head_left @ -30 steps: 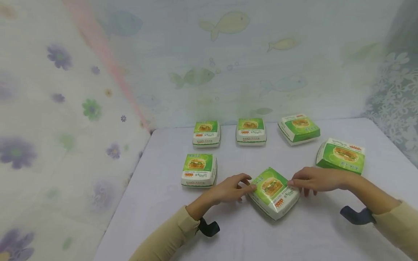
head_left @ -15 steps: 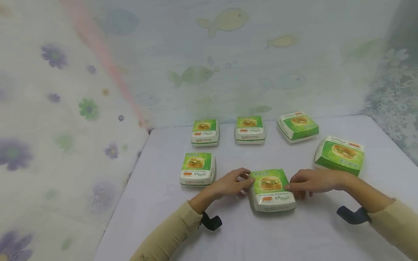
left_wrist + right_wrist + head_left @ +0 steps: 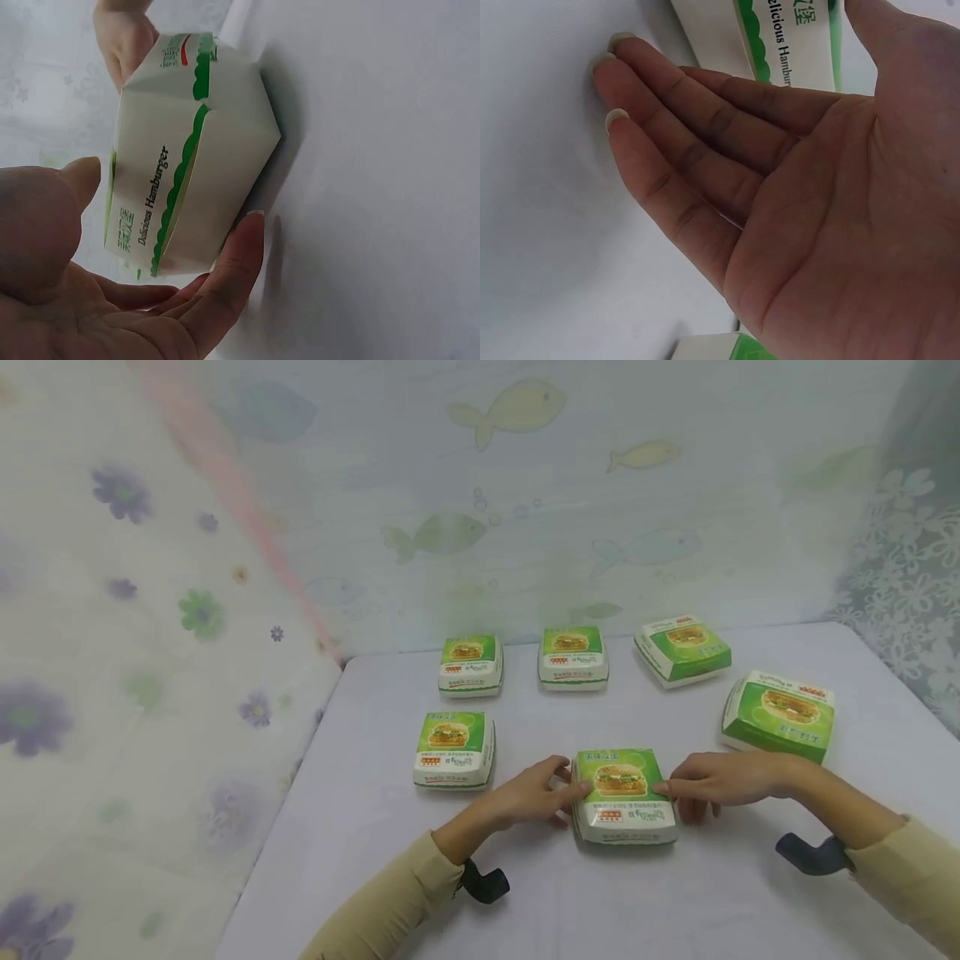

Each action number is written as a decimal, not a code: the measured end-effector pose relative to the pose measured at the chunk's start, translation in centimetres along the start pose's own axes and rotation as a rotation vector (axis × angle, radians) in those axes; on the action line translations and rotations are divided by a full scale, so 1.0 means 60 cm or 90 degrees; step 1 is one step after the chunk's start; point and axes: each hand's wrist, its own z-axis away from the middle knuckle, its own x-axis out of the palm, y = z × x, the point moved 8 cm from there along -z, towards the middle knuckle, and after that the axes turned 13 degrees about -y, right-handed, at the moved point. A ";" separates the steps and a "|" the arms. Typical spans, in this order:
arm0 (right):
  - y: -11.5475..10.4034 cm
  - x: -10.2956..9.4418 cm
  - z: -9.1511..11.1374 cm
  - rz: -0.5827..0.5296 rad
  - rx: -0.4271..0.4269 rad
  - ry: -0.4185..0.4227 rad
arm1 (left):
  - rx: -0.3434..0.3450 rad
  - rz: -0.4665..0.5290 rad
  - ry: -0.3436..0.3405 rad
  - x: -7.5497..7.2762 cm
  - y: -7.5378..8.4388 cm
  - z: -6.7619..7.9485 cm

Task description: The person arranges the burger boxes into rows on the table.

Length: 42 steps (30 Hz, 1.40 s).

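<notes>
A fish-patterned backdrop (image 3: pixel 585 568) hangs behind a white table (image 3: pixel 570 910). The right hand (image 3: pixel 716 781) and left hand (image 3: pixel 536 792) flank a burger box (image 3: pixel 626 814), both held wide, thumbs over its lid's edges, fingers loose. It sits on the table, nearest the person; five other boxes (image 3: pixel 450 752) lie farther back. A burger picture (image 3: pixel 621 780) marks its lid.

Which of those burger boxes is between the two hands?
The frontmost hamburger box: left hand on one side, right hand on the other. The five other boxes lie outside them.
</notes>
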 end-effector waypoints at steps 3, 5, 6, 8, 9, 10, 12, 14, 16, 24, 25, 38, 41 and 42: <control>0.003 0.001 0.000 -0.004 -0.001 -0.005 | 0.006 -0.005 -0.012 0.005 0.004 0.001; 0.003 0.002 0.000 -0.006 -0.005 -0.009 | 0.013 -0.007 -0.016 0.008 0.007 0.002; 0.002 0.003 0.000 -0.007 -0.007 -0.010 | 0.016 -0.006 -0.017 0.009 0.008 0.003; 0.001 0.004 0.001 -0.009 -0.009 -0.012 | 0.015 -0.008 -0.025 0.011 0.009 0.004; 0.000 0.004 0.001 -0.009 -0.012 -0.012 | 0.014 -0.008 -0.028 0.012 0.010 0.004; -0.002 0.004 0.001 -0.011 -0.015 -0.011 | 0.015 -0.007 -0.032 0.013 0.011 0.005; -0.005 0.003 0.001 -0.012 -0.021 -0.005 | 0.015 -0.009 -0.032 0.012 0.014 0.007; -0.012 -0.001 -0.001 -0.011 -0.034 0.002 | 0.018 -0.008 -0.024 0.006 0.019 0.011; -0.020 -0.006 -0.004 -0.004 -0.045 0.014 | 0.025 -0.007 -0.011 -0.003 0.026 0.014; -0.042 -0.026 -0.018 -0.011 -0.065 0.045 | 0.029 -0.028 0.034 -0.038 0.044 0.024; -0.044 -0.028 -0.021 -0.018 -0.068 0.048 | 0.026 -0.029 0.041 -0.041 0.044 0.025; -0.050 -0.058 -0.077 -0.075 -0.073 0.074 | -0.024 -0.065 0.159 -0.075 0.029 0.006; -0.050 -0.063 -0.084 -0.073 -0.067 0.077 | -0.024 -0.068 0.171 -0.080 0.027 0.002; -0.050 -0.064 -0.086 -0.073 -0.065 0.077 | -0.024 -0.065 0.173 -0.081 0.026 0.001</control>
